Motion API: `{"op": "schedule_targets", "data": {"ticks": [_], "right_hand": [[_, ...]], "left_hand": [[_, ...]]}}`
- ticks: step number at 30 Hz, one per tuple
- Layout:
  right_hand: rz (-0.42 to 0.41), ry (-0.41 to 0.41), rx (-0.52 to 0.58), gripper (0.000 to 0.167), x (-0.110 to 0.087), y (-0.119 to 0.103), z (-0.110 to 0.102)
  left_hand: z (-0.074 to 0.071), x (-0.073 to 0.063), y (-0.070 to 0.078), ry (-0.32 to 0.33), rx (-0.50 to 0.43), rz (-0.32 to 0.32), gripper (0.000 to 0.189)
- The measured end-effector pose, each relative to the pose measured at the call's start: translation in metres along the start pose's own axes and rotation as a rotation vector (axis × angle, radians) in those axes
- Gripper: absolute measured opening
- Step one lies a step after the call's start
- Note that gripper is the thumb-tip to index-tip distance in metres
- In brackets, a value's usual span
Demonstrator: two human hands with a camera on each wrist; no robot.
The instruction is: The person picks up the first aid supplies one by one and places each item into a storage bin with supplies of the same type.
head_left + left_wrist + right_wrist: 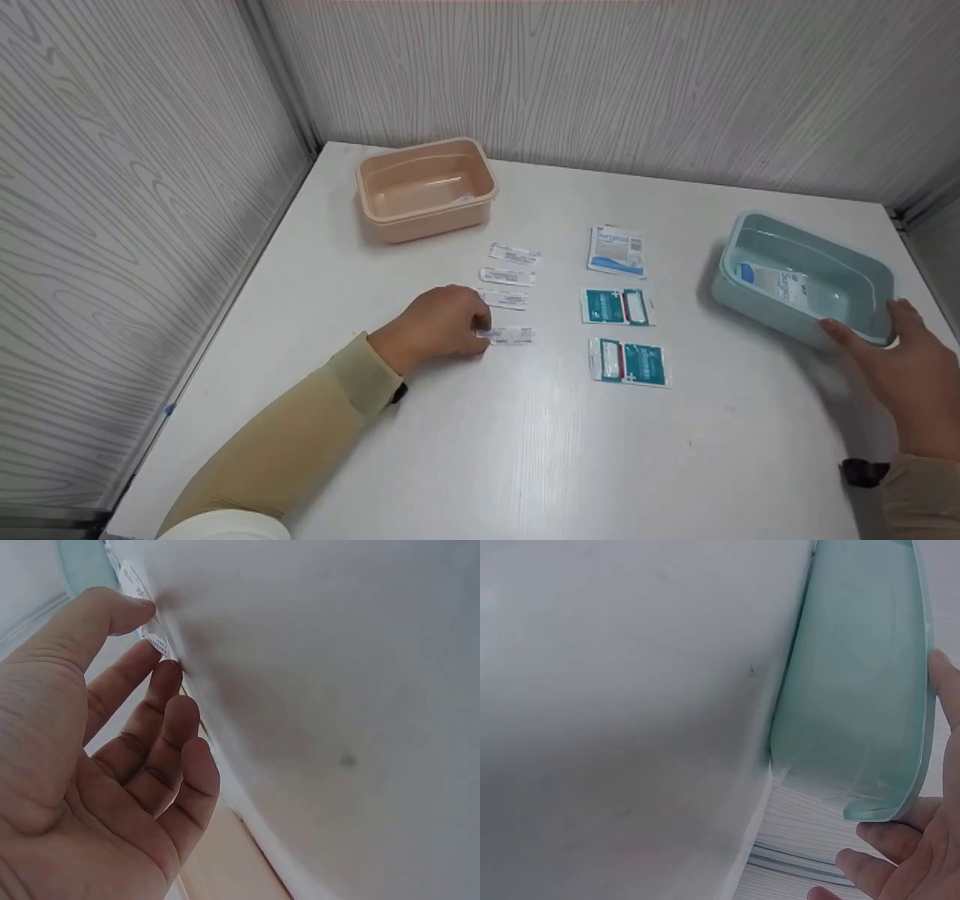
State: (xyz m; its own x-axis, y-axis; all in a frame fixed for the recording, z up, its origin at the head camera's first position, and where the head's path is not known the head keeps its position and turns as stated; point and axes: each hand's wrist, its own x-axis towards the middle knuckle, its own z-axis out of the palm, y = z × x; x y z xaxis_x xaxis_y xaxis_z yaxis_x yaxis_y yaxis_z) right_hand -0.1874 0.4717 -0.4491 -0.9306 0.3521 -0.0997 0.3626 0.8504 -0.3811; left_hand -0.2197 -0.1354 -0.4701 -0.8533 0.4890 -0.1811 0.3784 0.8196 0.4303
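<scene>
In the head view my left hand pinches the left end of a wrapped adhesive bandage, a narrow white printed strip lying on the table. The left wrist view shows the thumb and index fingertip at the strip's edges, the other fingers loosely bent. Three similar strips lie in a column beyond it. My right hand grips the near right corner of a teal plastic bin, its thumb on the near rim. Inside the bin lies a white and blue packet with lettering.
A peach bin stands at the back left with something small and pale inside. Right of the strips lie a white and blue "Surgical" packet and two teal and white packets. Grey wood-grain walls border the white table.
</scene>
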Motion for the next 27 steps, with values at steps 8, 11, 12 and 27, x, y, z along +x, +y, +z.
{"op": "schedule_targets", "data": {"ticks": [8, 11, 12, 27], "right_hand": [[0.052, -0.015, 0.019, 0.125, 0.001, 0.001, 0.000], [0.056, -0.015, 0.020, 0.125, 0.002, 0.002, 0.001], [0.056, -0.016, 0.022, 0.125, 0.002, 0.001, 0.002], [0.011, -0.018, -0.006, 0.125, 0.004, 0.005, 0.000]], "left_hand": [[-0.003, -0.002, -0.001, 0.036, -0.091, -0.022, 0.013], [-0.004, -0.003, -0.002, 0.054, -0.133, -0.031, 0.015], [-0.005, -0.004, -0.002, 0.060, -0.143, -0.033, 0.015], [-0.037, -0.011, -0.018, 0.235, -0.222, -0.103, 0.026]]}}
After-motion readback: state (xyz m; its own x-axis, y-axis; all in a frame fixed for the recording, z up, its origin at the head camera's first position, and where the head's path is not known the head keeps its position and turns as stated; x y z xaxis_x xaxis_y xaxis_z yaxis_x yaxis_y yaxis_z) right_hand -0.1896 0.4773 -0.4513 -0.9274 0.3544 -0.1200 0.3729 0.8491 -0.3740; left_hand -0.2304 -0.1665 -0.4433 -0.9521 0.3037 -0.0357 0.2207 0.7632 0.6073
